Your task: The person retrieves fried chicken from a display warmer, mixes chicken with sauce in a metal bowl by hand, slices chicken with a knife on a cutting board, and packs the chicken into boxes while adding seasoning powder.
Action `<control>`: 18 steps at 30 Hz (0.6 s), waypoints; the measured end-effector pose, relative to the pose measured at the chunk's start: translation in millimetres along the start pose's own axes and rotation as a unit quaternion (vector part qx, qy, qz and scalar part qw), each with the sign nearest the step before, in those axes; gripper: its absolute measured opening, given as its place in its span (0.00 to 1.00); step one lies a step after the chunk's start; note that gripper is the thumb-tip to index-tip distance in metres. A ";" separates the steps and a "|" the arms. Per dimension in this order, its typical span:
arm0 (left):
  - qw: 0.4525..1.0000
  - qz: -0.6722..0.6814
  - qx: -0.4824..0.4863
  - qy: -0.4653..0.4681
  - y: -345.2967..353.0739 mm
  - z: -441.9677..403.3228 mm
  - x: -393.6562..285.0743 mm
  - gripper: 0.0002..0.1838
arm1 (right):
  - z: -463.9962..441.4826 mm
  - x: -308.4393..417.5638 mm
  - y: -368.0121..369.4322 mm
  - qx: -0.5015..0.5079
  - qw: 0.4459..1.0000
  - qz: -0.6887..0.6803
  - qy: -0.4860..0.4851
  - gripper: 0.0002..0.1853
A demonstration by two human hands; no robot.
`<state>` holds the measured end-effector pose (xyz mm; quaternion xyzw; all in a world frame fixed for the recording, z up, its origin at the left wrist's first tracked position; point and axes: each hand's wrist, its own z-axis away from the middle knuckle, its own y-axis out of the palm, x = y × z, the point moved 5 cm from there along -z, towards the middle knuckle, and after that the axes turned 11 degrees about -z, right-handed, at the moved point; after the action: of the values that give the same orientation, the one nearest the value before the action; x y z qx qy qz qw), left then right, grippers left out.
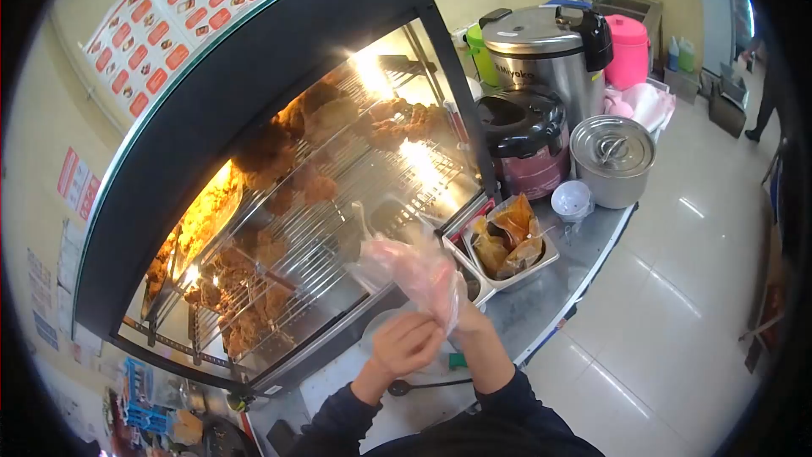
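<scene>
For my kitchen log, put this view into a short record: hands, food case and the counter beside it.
Left hand: fingers at the wrist end of the clear plastic
Right hand: inside that plastic, blurred
Plastic type: glove or bag, cannot tell
Case: lit, with browned food on wire racks
Counter: silver cooker, pink cooker, lidded pot, tray of filled bags

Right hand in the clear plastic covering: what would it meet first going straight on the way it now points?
Probably the silver metal wire rack inside the black-framed, lit food warmer, since the right hand points that way. Motion blur and the single view leave depth unclear.
</scene>
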<state>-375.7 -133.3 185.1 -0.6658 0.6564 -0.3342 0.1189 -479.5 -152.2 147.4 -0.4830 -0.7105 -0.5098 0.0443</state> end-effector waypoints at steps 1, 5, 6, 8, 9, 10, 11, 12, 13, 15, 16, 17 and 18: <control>1.000 0.005 0.006 0.000 9.4 -0.9 -2.6 0.12 | -1.0 -0.2 -16.1 -0.001 0.997 0.070 -0.012 0.20; 0.998 0.035 0.044 -0.025 39.7 -0.6 -4.9 0.12 | -6.4 29.9 -31.2 -0.082 0.974 0.212 -0.018 0.21; 0.993 0.075 0.086 -0.026 47.8 -1.0 -9.9 0.12 | -9.3 32.2 -35.1 -0.105 0.969 0.219 -0.038 0.20; 0.973 0.156 0.167 -0.032 58.1 -0.8 -24.6 0.12 | -20.9 32.9 -44.1 -0.145 0.956 0.241 -0.083 0.20; 0.977 0.154 0.143 -0.034 56.3 -4.0 -27.6 0.11 | -25.2 34.8 -48.8 -0.165 0.945 0.261 -0.108 0.20; 0.981 0.153 0.118 -0.035 54.4 -8.1 -28.8 0.11 | -30.0 38.9 -51.9 -0.179 0.931 0.288 -0.135 0.19; 0.984 0.150 0.090 -0.033 52.9 -11.9 -26.2 0.10 | -37.0 47.3 -56.5 -0.187 0.908 0.333 -0.173 0.19; 0.981 0.121 0.146 -0.026 55.6 -6.2 -15.9 0.11 | -37.7 57.9 -58.6 -0.194 0.877 0.383 -0.215 0.19; 0.977 0.098 0.178 -0.065 52.5 -5.5 6.4 0.14 | -49.0 69.4 -64.3 -0.202 0.834 0.448 -0.251 0.19; 0.965 -0.082 0.185 -0.168 19.7 -15.5 61.3 0.20 | -84.9 90.5 -76.3 -0.210 0.714 0.600 -0.295 0.18; 0.944 -0.222 0.091 -0.225 -4.4 0.3 90.7 0.24 | -106.6 94.1 -85.7 -0.218 0.695 0.620 -0.291 0.18; 0.877 -0.414 -0.002 -0.243 -25.5 24.8 129.8 0.30 | -127.9 94.3 -93.7 -0.225 0.710 0.606 -0.281 0.17; 0.820 -0.484 -0.010 -0.306 -50.7 34.0 152.8 0.35 | -143.8 88.3 -107.9 -0.240 0.803 0.489 -0.242 0.18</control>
<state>-328.0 -282.9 234.1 -0.9671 0.1824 -0.1214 0.1297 -667.0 -207.4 191.4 -0.8694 -0.2224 -0.4413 -0.0026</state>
